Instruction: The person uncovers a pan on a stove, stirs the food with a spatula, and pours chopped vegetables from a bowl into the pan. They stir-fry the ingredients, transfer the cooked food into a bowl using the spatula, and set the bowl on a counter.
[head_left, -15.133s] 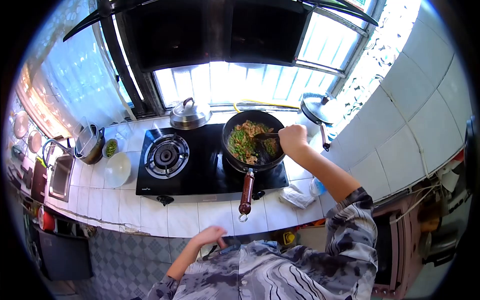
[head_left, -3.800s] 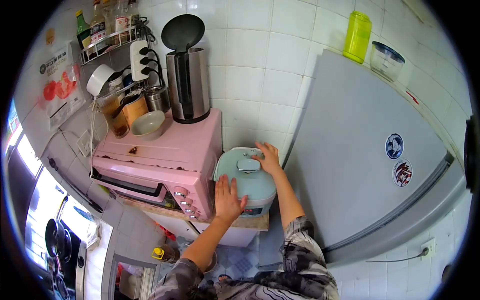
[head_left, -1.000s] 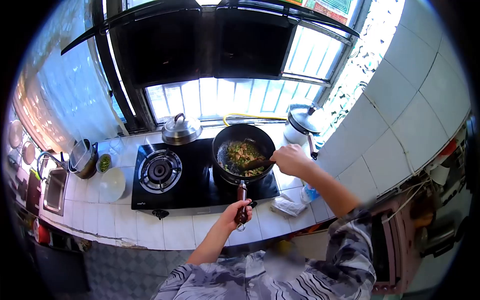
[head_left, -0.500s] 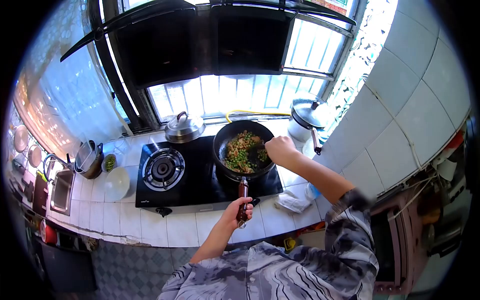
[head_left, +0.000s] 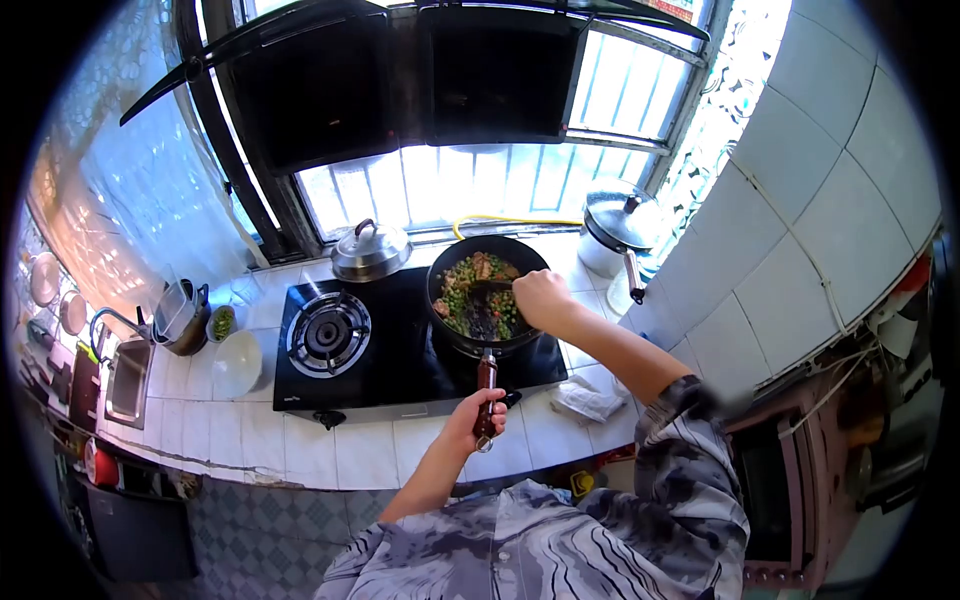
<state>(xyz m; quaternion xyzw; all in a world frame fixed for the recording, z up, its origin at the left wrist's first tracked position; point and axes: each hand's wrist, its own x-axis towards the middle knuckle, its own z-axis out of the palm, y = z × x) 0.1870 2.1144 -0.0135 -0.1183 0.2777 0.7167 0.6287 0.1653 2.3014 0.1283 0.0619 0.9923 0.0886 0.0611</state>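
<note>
A dark wok rests on the right side of the black gas stove, holding green peas and browned meat pieces. My left hand is wrapped round the wok's brown wooden handle, below the rim. Over the wok's right edge, my right hand grips a dark spatula, whose blade is down among the food. Most of the spatula's handle is hidden by my right hand.
Left of the wok is an unused burner; a metal lid stands behind. A lidded pot is at the back right, a cloth at the front right. A white bowl, small bowl of greens and sink are left.
Since half a second ago my right hand has moved slightly left over the wok with the spatula, and the food has shifted. Earlier, both hands were at a rice cooker.
</note>
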